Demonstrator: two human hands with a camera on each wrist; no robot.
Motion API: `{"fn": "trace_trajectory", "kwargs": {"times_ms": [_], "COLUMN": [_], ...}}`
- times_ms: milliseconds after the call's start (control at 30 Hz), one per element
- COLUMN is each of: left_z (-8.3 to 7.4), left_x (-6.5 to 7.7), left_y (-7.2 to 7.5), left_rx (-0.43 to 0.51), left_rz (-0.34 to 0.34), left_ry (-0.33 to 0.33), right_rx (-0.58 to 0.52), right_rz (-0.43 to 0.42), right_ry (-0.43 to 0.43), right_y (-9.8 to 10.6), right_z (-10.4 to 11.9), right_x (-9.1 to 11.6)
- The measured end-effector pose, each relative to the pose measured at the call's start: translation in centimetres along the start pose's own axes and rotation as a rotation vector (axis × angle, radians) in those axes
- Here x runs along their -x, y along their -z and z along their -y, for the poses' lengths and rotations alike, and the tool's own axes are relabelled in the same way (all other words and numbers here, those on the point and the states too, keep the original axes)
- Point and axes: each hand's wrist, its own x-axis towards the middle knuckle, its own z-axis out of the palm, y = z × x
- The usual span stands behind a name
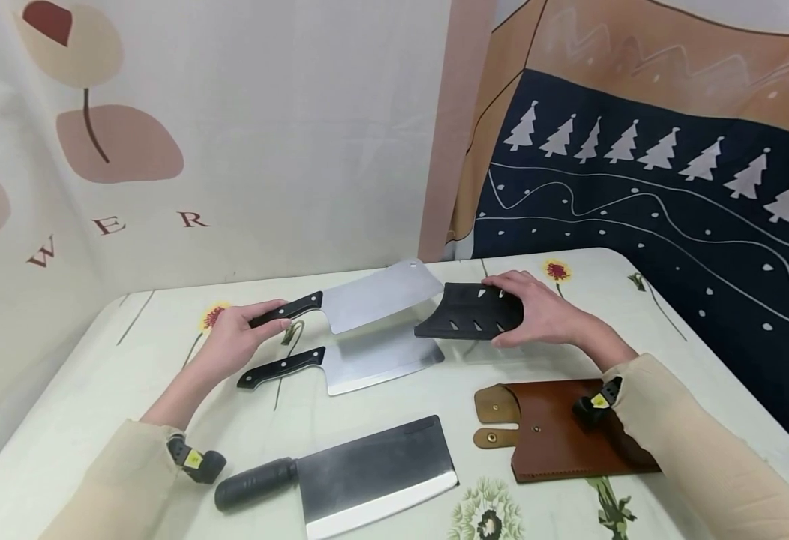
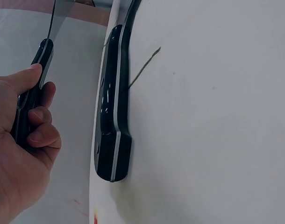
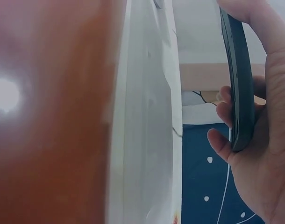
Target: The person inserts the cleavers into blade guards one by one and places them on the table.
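Note:
My left hand (image 1: pixel 238 335) grips the black riveted handle of a cleaver (image 1: pixel 381 296), its blade raised and pointing right; the left wrist view shows the fingers curled round that handle (image 2: pixel 25 112). My right hand (image 1: pixel 539 311) holds a black slotted blade sheath (image 1: pixel 469 311) by its right end, thumb on one side and fingers on the other. The blade's tip is close to the sheath's curved mouth; whether they touch I cannot tell. Below the raised cleaver, a second cleaver (image 1: pixel 384 360) with a similar riveted handle lies on the table.
Nearer the front lies a larger dark cleaver (image 1: pixel 377 469) with a round black handle. A brown leather sheath (image 1: pixel 563 431) with snap straps lies under my right forearm. The flower-patterned table (image 1: pixel 165 330) meets a printed curtain (image 1: pixel 300 150) at the back.

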Motion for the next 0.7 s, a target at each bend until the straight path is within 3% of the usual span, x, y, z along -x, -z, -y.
{"fn": "trace_trajectory", "kwargs": {"times_ms": [500,700], "left_z": [0.03,0.44], "left_x": [0.29,0.33], "left_y": [-0.36,-0.18], "left_rx": [0.050,0.164], "left_rz": [-0.002,0.045], "left_ry": [0.000,0.017], "right_rx": [-0.016,-0.004], "right_rz": [-0.021,-0.017], "right_ry": [0.001,0.003], "right_y": [-0.34,-0.21], "right_z": [-0.10,0.03], "right_x": [-0.17,-0.28]}}
